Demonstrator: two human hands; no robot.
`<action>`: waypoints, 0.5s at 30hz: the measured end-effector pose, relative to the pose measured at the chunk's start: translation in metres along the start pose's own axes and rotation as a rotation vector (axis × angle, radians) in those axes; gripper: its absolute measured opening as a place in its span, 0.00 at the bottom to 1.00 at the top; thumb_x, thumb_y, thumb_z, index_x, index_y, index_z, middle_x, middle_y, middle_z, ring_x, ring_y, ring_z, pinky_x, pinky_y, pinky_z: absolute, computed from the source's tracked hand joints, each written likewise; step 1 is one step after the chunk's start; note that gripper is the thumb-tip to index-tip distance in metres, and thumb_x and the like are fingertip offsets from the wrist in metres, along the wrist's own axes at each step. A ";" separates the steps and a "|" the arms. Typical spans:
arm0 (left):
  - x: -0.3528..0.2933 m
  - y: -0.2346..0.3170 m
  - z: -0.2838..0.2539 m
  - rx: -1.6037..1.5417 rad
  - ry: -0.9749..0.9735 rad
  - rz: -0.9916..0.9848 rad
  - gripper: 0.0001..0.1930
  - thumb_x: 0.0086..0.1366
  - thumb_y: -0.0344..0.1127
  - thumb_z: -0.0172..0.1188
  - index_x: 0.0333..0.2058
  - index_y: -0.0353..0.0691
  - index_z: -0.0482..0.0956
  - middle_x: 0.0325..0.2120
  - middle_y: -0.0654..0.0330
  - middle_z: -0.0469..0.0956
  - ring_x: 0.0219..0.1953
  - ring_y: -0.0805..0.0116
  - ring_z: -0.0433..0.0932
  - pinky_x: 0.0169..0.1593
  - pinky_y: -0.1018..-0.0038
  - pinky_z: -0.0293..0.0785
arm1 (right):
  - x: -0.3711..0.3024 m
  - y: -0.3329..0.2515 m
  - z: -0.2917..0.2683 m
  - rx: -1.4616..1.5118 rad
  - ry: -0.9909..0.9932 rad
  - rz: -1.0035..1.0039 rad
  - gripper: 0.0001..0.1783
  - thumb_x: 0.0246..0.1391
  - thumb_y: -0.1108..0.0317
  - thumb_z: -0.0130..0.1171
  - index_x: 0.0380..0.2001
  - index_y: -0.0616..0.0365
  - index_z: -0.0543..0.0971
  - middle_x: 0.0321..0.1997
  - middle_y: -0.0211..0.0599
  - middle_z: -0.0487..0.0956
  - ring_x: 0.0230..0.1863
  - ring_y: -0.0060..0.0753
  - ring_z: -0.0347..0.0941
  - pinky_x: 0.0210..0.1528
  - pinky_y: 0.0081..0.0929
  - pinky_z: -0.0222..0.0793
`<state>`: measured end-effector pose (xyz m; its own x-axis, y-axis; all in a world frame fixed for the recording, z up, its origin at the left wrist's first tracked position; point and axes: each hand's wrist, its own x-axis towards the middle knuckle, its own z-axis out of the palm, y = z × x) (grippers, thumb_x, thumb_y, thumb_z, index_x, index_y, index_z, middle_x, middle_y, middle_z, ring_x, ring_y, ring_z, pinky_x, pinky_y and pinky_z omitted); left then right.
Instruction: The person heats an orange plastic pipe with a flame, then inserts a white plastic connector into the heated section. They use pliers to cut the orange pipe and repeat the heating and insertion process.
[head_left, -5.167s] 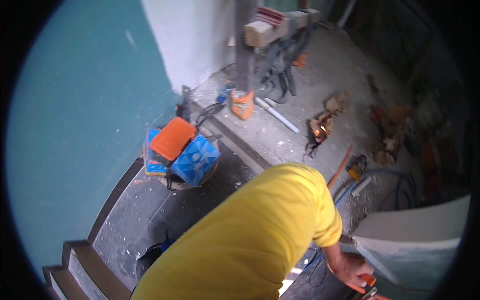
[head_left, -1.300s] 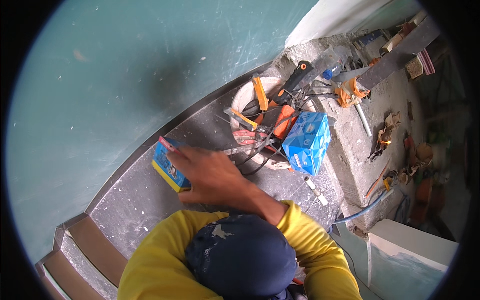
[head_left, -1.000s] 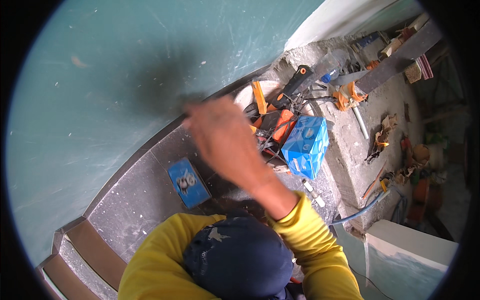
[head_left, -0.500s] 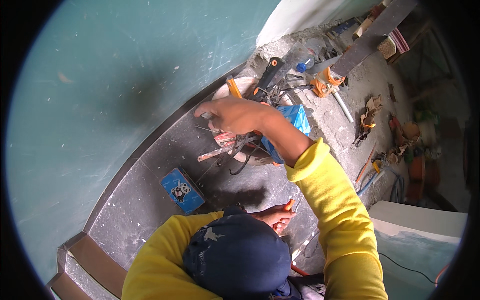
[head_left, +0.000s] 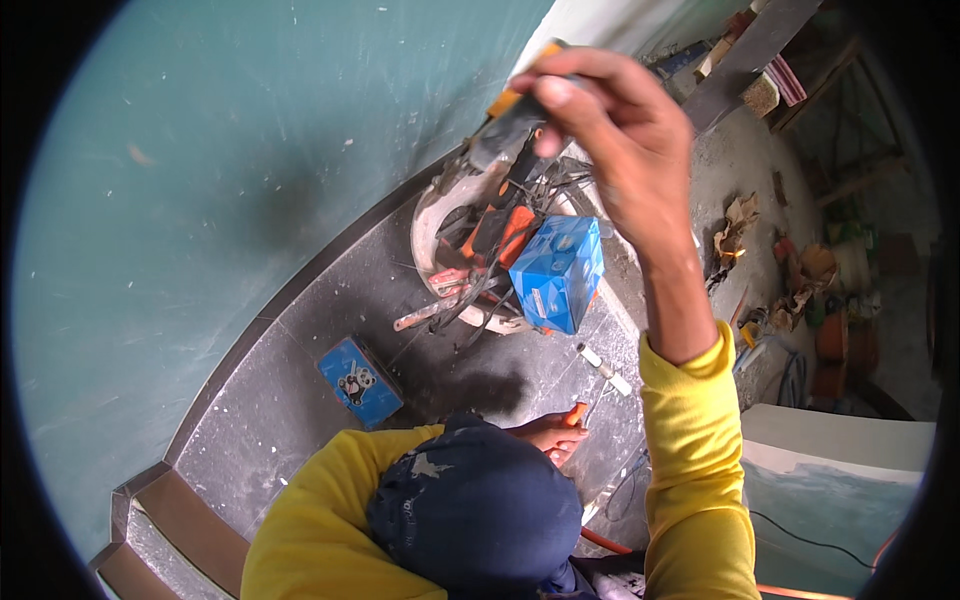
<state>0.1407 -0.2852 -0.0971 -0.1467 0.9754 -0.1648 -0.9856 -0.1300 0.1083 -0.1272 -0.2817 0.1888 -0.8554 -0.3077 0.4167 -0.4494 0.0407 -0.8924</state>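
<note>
Right hand, fingers pinching blurred tool, near far edge of bucket; left hand grips orange handle. Slack pinch could drop tool among tangled cords.

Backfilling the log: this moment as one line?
left hand: holds orange-handled tool | right hand: raised, holds yellow-and-dark tool, blurred | near: white bucket with tools, faceted blue box, flat blue box on dark floor
</note>
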 end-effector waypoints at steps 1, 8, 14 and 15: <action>0.004 0.001 -0.002 0.019 -0.021 0.017 0.13 0.82 0.41 0.58 0.36 0.50 0.65 0.22 0.73 0.61 0.21 0.79 0.62 0.27 0.77 0.61 | -0.010 -0.013 -0.012 -0.005 0.106 -0.023 0.11 0.69 0.72 0.69 0.50 0.66 0.82 0.44 0.40 0.89 0.34 0.22 0.82 0.37 0.20 0.81; 0.010 0.039 0.043 0.163 0.002 0.231 0.08 0.79 0.34 0.62 0.46 0.47 0.69 0.22 0.70 0.62 0.21 0.78 0.61 0.28 0.75 0.58 | -0.102 -0.114 -0.099 -0.498 0.394 -0.123 0.12 0.62 0.79 0.74 0.40 0.64 0.77 0.35 0.39 0.87 0.29 0.21 0.83 0.30 0.18 0.79; 0.052 0.067 0.117 0.424 -0.126 0.351 0.43 0.74 0.48 0.70 0.79 0.44 0.56 0.22 0.71 0.62 0.21 0.79 0.60 0.29 0.75 0.59 | -0.228 -0.162 -0.178 -0.357 0.804 0.239 0.14 0.68 0.70 0.71 0.39 0.62 0.74 0.35 0.41 0.85 0.29 0.30 0.86 0.33 0.26 0.85; 0.064 0.066 0.132 0.434 -0.175 0.369 0.47 0.72 0.52 0.72 0.79 0.42 0.55 0.21 0.71 0.63 0.21 0.79 0.60 0.28 0.76 0.59 | -0.255 -0.169 -0.187 -0.283 0.855 0.281 0.14 0.68 0.71 0.71 0.40 0.63 0.73 0.37 0.42 0.85 0.30 0.32 0.86 0.35 0.28 0.86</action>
<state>0.0776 -0.2079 0.0291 -0.4203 0.8995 0.1196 -0.7422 -0.4166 0.5250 0.1193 -0.0325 0.2657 -0.7901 0.5462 0.2783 -0.1473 0.2716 -0.9511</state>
